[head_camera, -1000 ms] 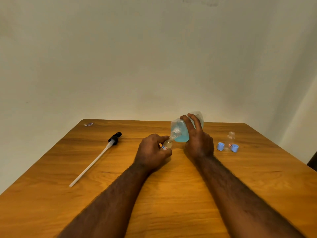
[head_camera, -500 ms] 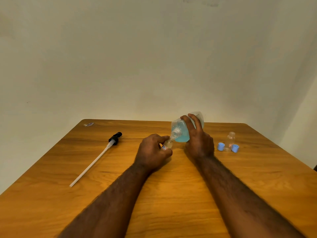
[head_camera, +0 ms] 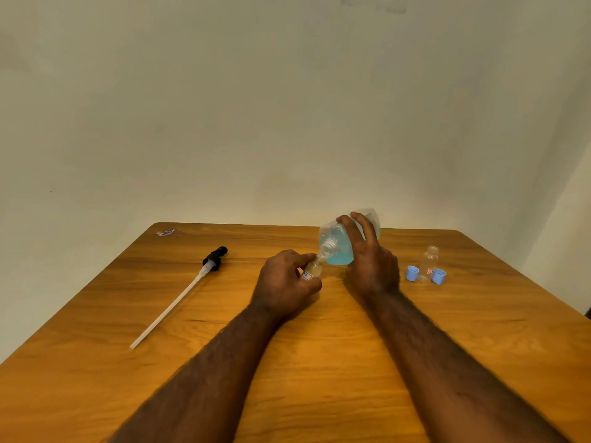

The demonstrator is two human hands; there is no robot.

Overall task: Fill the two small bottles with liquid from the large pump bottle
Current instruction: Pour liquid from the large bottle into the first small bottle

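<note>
My right hand (head_camera: 371, 260) grips the large clear bottle (head_camera: 339, 247), which holds blue liquid and is tipped on its side with its open neck pointing down and left. My left hand (head_camera: 284, 279) holds a small clear bottle (head_camera: 311, 270) with a red-and-white label, tilted so its mouth meets the big bottle's neck. A second small bottle (head_camera: 430, 262) stands upright and uncapped at the right. Two blue caps (head_camera: 412, 273) (head_camera: 438, 276) lie on either side of it.
The pump head with its black top and long white tube (head_camera: 179, 302) lies on the wooden table (head_camera: 319, 362) at the left. A small scrap (head_camera: 166, 232) sits near the far left corner. A pale wall rises behind the table.
</note>
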